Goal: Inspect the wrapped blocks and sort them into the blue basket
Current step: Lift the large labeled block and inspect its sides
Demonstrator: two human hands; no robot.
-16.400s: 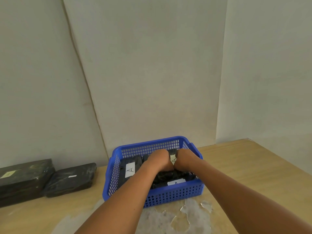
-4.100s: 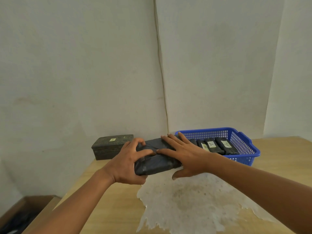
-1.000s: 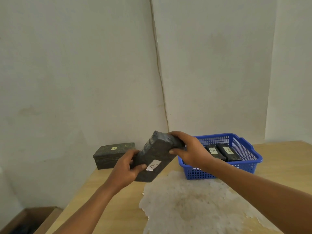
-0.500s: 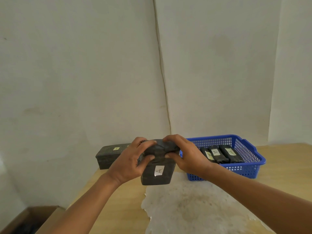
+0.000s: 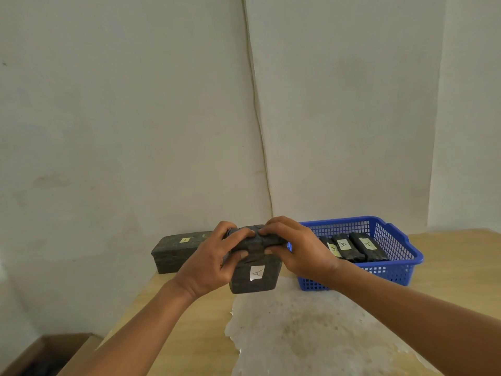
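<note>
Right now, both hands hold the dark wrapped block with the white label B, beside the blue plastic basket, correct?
Not quite: the head view shows the white label reads A. Both the left hand and right hand do hold the dark wrapped block beside the blue plastic basket.

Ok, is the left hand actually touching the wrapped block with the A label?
Touching. In the head view the left hand grips the wrapped block, thumb and fingers curled over its upper end, no gap visible. The right hand grips the same end.
</note>
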